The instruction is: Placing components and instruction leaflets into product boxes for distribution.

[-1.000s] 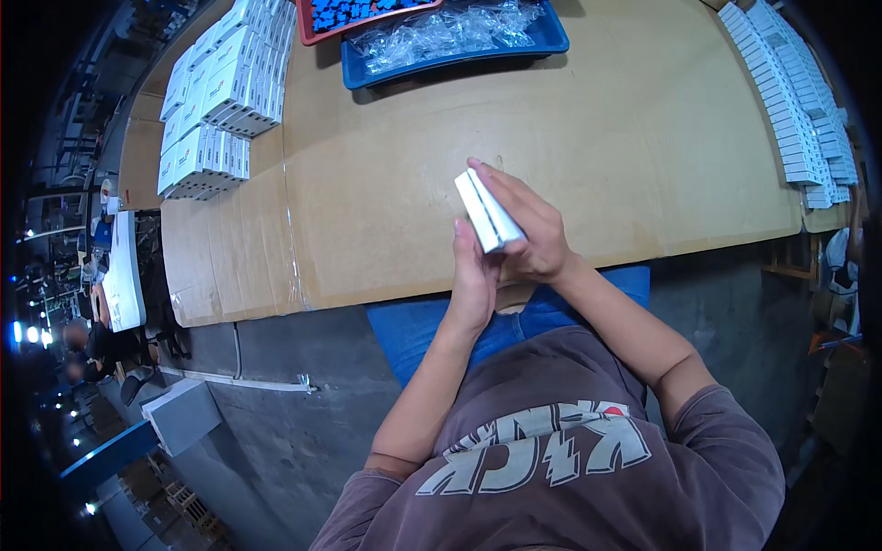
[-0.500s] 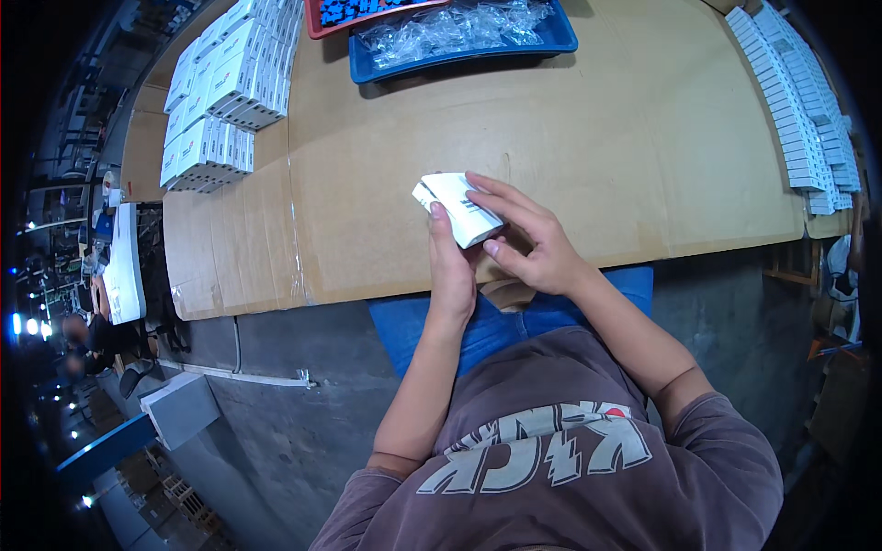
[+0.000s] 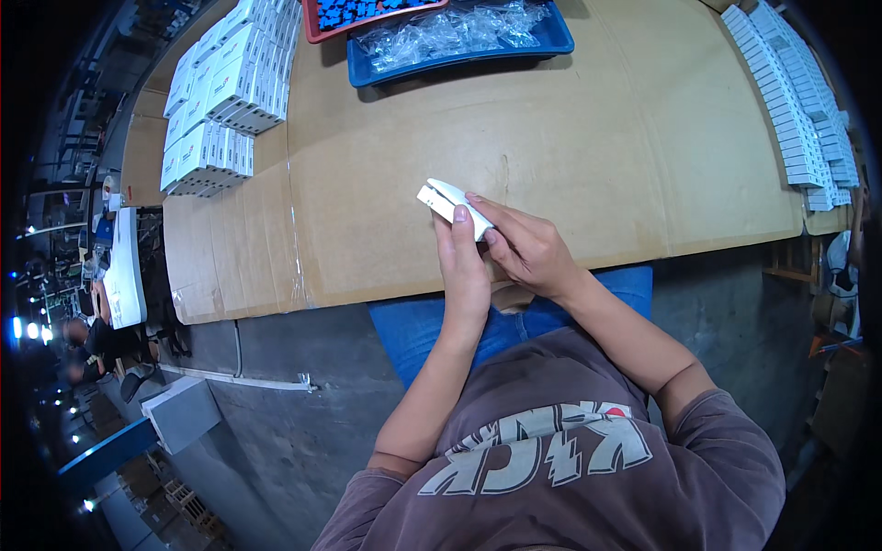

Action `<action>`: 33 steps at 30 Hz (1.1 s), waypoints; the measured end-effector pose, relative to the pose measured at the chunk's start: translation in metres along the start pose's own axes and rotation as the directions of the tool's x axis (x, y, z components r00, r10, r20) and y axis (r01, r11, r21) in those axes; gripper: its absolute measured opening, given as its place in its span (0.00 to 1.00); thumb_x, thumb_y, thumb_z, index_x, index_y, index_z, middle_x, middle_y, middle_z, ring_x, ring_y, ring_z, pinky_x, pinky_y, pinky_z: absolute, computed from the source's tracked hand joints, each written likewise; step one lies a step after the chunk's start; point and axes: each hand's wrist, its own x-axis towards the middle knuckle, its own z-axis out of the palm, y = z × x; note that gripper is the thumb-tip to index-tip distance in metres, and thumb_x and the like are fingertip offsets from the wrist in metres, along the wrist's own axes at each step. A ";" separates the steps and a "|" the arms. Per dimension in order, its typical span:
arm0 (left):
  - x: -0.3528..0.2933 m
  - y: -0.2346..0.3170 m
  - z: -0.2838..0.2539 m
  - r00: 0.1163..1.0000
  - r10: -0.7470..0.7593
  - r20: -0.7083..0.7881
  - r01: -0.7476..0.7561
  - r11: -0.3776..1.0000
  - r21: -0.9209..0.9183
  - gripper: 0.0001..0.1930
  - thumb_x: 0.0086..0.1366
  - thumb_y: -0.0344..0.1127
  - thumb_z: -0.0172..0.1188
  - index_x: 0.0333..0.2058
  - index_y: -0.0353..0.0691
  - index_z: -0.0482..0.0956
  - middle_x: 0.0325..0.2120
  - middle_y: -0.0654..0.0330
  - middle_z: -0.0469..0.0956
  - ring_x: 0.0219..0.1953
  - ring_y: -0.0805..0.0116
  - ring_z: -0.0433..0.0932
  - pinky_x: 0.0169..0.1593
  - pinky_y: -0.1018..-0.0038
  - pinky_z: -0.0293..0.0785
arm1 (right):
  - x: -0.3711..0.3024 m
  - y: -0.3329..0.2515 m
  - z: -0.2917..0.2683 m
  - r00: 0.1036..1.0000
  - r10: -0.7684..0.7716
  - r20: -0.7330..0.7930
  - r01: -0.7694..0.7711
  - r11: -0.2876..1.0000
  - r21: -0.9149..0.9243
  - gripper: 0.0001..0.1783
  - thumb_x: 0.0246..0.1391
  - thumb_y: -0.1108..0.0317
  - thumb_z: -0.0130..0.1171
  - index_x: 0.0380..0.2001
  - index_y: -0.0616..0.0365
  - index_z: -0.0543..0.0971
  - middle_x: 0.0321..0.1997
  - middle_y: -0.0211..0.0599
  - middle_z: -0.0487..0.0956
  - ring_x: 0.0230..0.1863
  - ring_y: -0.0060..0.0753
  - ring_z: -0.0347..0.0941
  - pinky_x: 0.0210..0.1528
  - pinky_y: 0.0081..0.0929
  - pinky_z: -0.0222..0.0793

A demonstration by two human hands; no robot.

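Observation:
A small white carton (image 3: 447, 203) is held between both hands above the near part of the cardboard-covered table (image 3: 395, 248). It is turned on edge, its narrow side facing up, and a dark gap runs along a flap at its far end. My left hand (image 3: 464, 262) grips it from the left and below, thumb pressed on the narrow side. On the right side, the fingers of my right hand (image 3: 533, 248) wrap over the carton's broad face, thumb near the close end. Fingers and palms hide the lower part of the carton.
Stacks of white cartons (image 3: 207, 156) stand at the table's far left, with more stacked cartons (image 3: 781, 101) along the right edge. At the back sit a blue tray (image 3: 464, 69) of clear plastic bags (image 3: 450, 37) and a red tray (image 3: 317, 35) of small blue parts (image 3: 358, 9).
The carton has been rolled from its broad face showing to its narrow side showing. My left hand has shifted slightly right and nearer; the right fingers have closed further around it.

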 end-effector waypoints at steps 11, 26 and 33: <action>-0.006 -0.003 0.010 0.995 -0.017 -0.103 0.012 0.999 -0.043 0.25 0.80 0.58 0.45 0.53 0.39 0.72 0.39 0.67 0.73 0.40 0.80 0.72 0.44 0.79 0.71 | -0.005 -0.001 0.006 0.993 -0.097 -0.072 0.088 0.989 -0.120 0.20 0.63 0.75 0.57 0.58 0.69 0.78 0.48 0.55 0.86 0.37 0.47 0.86 0.38 0.36 0.83; 0.004 0.029 -0.033 0.984 0.142 0.110 -0.142 0.990 -0.009 0.47 0.67 0.34 0.62 0.77 0.41 0.44 0.67 0.48 0.63 0.70 0.59 0.65 0.71 0.64 0.62 | 0.009 -0.010 -0.010 0.917 0.333 0.220 -0.396 0.831 0.391 0.20 0.75 0.64 0.50 0.62 0.64 0.77 0.67 0.46 0.76 0.66 0.40 0.74 0.67 0.33 0.68; 0.004 0.041 -0.042 0.895 0.234 0.379 -0.351 0.895 0.276 0.57 0.48 0.22 0.69 0.75 0.42 0.46 0.73 0.45 0.55 0.76 0.51 0.58 0.78 0.55 0.52 | 0.015 -0.022 -0.018 0.729 0.500 0.469 -0.683 0.479 0.551 0.26 0.75 0.57 0.55 0.67 0.64 0.73 0.55 0.35 0.80 0.54 0.24 0.76 0.60 0.29 0.73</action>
